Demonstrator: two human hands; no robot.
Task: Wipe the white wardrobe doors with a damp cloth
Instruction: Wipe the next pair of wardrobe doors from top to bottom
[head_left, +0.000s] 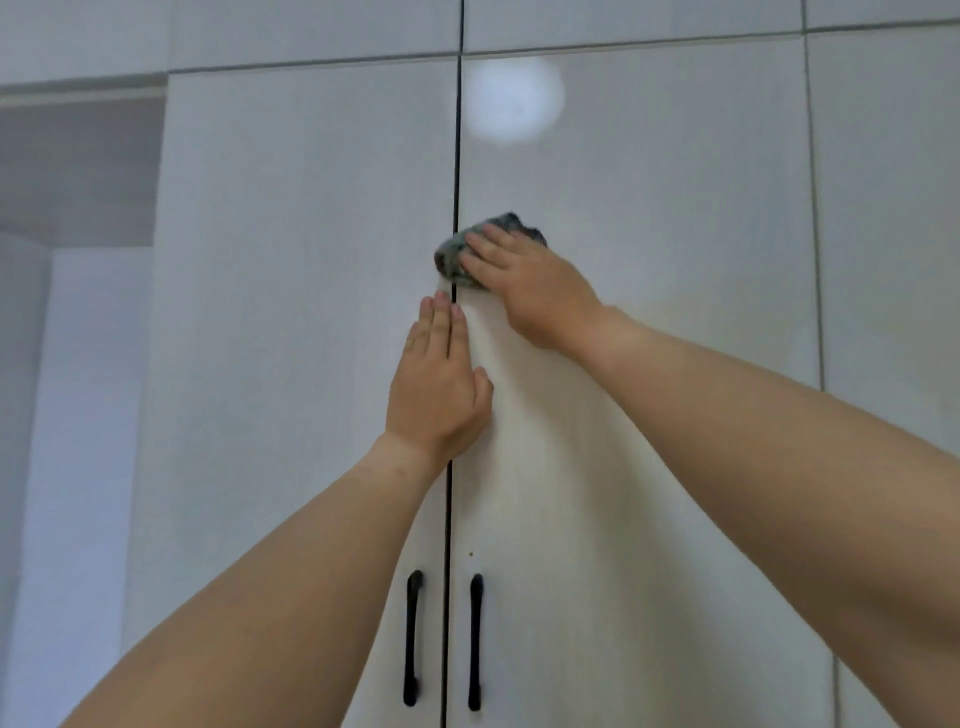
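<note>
Two tall white wardrobe doors fill the view, the left door (291, 312) and the right door (649, 208), split by a dark vertical gap. A bunched grey-green cloth (457, 254) lies against the right door beside that gap. My right hand (530, 291) presses the cloth to the door with its fingers spread over it. Below it, my left hand (436, 384) rests flat on the left door at the gap, fingers straight and pointing up. It holds nothing.
Two black vertical handles (413, 636) (475, 642) sit low on either side of the gap. Upper cabinet doors (623, 21) run above. Another door panel (893, 208) stands at the right. A recess (78, 166) opens at the left. A round light reflection (511, 98) shows on the right door.
</note>
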